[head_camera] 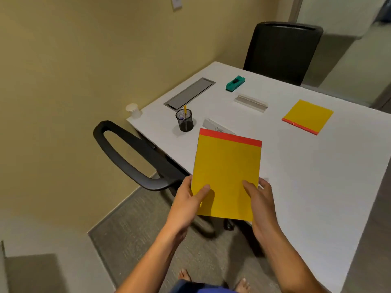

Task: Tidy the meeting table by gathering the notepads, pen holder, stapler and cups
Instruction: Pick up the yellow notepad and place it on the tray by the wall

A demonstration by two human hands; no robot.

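- My left hand and right hand grip the yellow notepad by its near corners, above the worktop edge.
- Second notepad, pen holder, stapler, cup sit farther back.

Two black chairs stood at the white table, which bore a grey cable hatch and name holders.

The fingers of both hands were hidden behind the yellow notepad; only the thumbs showed. A white card just beyond the hands was half covered by it, its writing too small to read. The table was cut off to the right of the right hand.
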